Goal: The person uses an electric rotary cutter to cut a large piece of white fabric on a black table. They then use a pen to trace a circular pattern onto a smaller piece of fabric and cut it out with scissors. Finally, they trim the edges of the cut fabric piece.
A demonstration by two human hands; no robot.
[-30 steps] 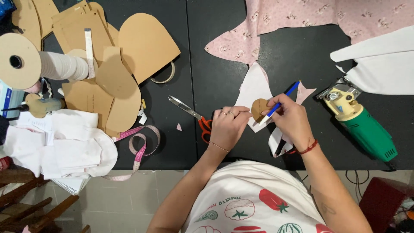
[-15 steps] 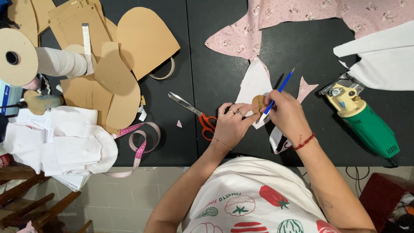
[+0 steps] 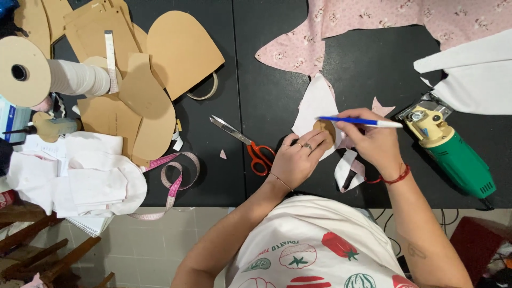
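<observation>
The white fabric piece (image 3: 316,104), lying right of centre on the black table (image 3: 240,80), is judged light, limp and prone to sliding. The small round tan cardboard template (image 3: 324,129) on it is thin and stiff; the left hand (image 3: 298,157) presses its near edge with flattened fingertips. The right hand (image 3: 376,141) is closed around the blue-and-white pen (image 3: 360,121), tip at the template's far edge.

My left hand (image 3: 298,157) covers much of the round cardboard template (image 3: 324,129). The pink fabric (image 3: 373,21) runs off the top edge, and my right hand (image 3: 373,141) hides the pen's (image 3: 357,121) middle.
</observation>
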